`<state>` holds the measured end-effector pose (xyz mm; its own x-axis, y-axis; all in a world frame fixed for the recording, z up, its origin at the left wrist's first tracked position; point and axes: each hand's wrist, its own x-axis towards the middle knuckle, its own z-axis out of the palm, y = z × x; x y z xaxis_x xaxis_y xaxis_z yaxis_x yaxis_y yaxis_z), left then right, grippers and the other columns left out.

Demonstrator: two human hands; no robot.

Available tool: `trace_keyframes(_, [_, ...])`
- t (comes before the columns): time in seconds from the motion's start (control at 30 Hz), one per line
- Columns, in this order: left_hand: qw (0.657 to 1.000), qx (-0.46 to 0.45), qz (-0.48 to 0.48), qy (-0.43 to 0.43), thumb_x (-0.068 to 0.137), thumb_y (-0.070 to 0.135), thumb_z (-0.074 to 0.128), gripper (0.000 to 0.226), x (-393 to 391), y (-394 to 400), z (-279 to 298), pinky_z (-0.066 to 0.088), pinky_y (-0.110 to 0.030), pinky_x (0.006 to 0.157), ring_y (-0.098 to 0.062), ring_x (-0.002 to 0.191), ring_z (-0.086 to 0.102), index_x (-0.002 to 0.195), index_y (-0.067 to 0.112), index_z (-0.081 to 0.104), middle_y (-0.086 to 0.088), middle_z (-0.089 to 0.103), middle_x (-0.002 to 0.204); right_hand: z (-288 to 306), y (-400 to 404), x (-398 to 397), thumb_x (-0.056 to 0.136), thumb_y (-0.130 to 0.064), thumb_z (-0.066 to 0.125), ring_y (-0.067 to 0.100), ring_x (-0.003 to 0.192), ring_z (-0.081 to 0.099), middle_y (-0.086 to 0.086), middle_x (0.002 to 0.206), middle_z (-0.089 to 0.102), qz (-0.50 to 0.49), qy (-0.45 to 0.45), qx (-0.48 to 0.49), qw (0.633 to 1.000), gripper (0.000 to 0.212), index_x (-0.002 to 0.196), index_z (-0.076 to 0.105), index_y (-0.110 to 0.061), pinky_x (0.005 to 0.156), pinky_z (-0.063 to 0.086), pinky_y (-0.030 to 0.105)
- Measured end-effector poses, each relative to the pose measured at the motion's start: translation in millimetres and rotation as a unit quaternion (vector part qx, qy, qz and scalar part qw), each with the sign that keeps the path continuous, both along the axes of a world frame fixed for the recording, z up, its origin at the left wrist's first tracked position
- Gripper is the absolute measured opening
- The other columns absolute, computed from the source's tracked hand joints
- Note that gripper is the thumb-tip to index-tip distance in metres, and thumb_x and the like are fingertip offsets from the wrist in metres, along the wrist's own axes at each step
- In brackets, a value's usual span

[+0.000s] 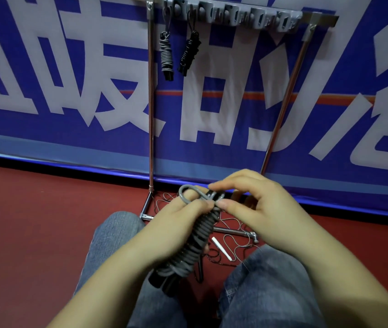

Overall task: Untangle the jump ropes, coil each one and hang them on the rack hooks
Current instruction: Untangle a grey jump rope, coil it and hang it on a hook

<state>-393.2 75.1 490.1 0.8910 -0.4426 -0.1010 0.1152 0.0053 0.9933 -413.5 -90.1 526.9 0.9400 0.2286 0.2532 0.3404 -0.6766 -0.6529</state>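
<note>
A grey jump rope (195,245) is wound tightly round its two black handles into a long bundle. My left hand (176,223) grips the bundle near its top, and a grey loop (188,190) sticks up around one finger. My right hand (249,200) pinches the rope at the top of the bundle beside the loop. On the rack's grey hook bar (233,15) hang two coiled ropes: a grey one (166,55) and a black one (189,53) right of it.
The chrome rack stands against a blue banner, with uprights (151,102) and base bars (233,232) on the red floor. Thin tangled cords (233,245) and a white handle (221,248) lie around the base. My jeans-clad knees (266,280) flank the bundle.
</note>
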Motion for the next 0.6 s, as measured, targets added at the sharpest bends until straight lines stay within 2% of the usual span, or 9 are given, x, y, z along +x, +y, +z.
trace_keyframes(0.1, [0.998, -0.027, -0.054, 0.016, 0.084, 0.027, 0.056, 0.01, 2.7, 4.7, 1.1, 0.048, -0.029, 0.05, -0.027, 0.048, 0.057, 0.088, 0.025, 0.065, -0.007, 0.053, 0.062, 8.6, 0.5, 2.4, 0.08, -0.025, 0.07, 0.005, 0.086, 0.057, -0.015, 0.093, 0.06, 0.027, 0.008, -0.018, 0.999, 0.018, 0.091, 0.068, -0.039, 0.074, 0.044, 0.014])
trace_keyframes(0.2, [0.994, -0.055, -0.086, 0.036, 0.074, 0.027, 0.056, 0.034, 3.3, 9.8, -2.3, 0.049, -0.028, 0.048, -0.029, 0.049, 0.058, 0.105, 0.011, 0.056, -0.015, 0.055, 0.069, 19.0, -2.6, 5.8, 0.075, -0.032, 0.073, 0.007, 0.081, 0.056, -0.014, 0.091, 0.059, 0.053, 0.024, -0.038, 0.998, 0.015, 0.085, 0.066, -0.04, 0.07, 0.044, 0.016])
trace_keyframes(0.33, [0.989, -0.084, -0.112, 0.054, 0.076, 0.029, 0.058, 0.042, 0.8, 14.0, -0.3, 0.051, -0.029, 0.046, -0.029, 0.05, 0.058, 0.11, 0.005, 0.051, -0.017, 0.057, 0.072, 29.0, -1.8, 9.9, 0.073, -0.038, 0.073, 0.006, 0.075, 0.05, -0.01, 0.084, 0.053, 0.085, 0.023, -0.111, 0.99, 0.014, 0.077, 0.059, -0.038, 0.065, 0.039, 0.014])
trace_keyframes(0.4, [0.99, -0.073, -0.114, 0.045, 0.077, 0.04, 0.059, 0.047, 0.0, 13.8, 0.6, 0.05, -0.028, 0.046, -0.027, 0.05, 0.058, 0.107, 0.005, 0.05, -0.019, 0.055, 0.072, 32.4, -0.2, 11.9, 0.074, -0.042, 0.07, 0.003, 0.076, 0.047, -0.012, 0.081, 0.049, 0.093, 0.009, -0.154, 0.984, 0.015, 0.075, 0.055, -0.039, 0.064, 0.035, 0.012])
trace_keyframes(0.5, [0.995, -0.009, -0.098, -0.006, 0.076, 0.062, 0.059, 0.055, -2.1, 11.7, 5.3, 0.048, -0.026, 0.047, -0.023, 0.049, 0.059, 0.09, 0.01, 0.051, -0.014, 0.054, 0.064, 36.9, 1.2, 12.7, 0.077, -0.051, 0.061, -0.002, 0.076, 0.043, -0.014, 0.077, 0.044, 0.099, -0.006, -0.241, 0.965, 0.018, 0.078, 0.049, -0.037, 0.063, 0.032, 0.013])
trace_keyframes(0.6, [0.993, 0.054, -0.087, -0.057, 0.078, 0.062, 0.05, 0.048, -1.7, 9.8, 9.8, 0.047, -0.026, 0.047, -0.022, 0.049, 0.057, 0.08, 0.014, 0.051, -0.013, 0.049, 0.064, 36.5, 4.6, 11.1, 0.082, -0.055, 0.053, 0.0, 0.073, 0.042, -0.015, 0.078, 0.041, 0.123, -0.027, -0.307, 0.943, 0.022, 0.081, 0.041, -0.036, 0.063, 0.032, 0.017])
